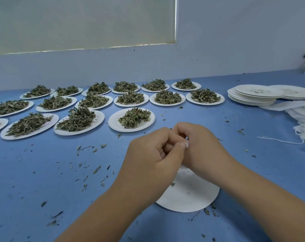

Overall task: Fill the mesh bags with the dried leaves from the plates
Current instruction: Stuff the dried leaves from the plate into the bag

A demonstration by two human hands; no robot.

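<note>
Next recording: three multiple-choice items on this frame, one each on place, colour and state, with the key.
1. Where is the stack of empty plates relative to the plates heaped with leaves?
A. left of them
B. right of them
C. on top of them

2. What colour is the table?
A. blue
B. green
C. brown

3. What are the left hand and right hand doing?
A. lying flat
B. lifting a heaped plate
C. pinching a small white piece between them

1 B: the stack sits past the right end of the rows.
2 A: blue surface shows all around.
3 C: curled fingers meet on the white piece.
</note>
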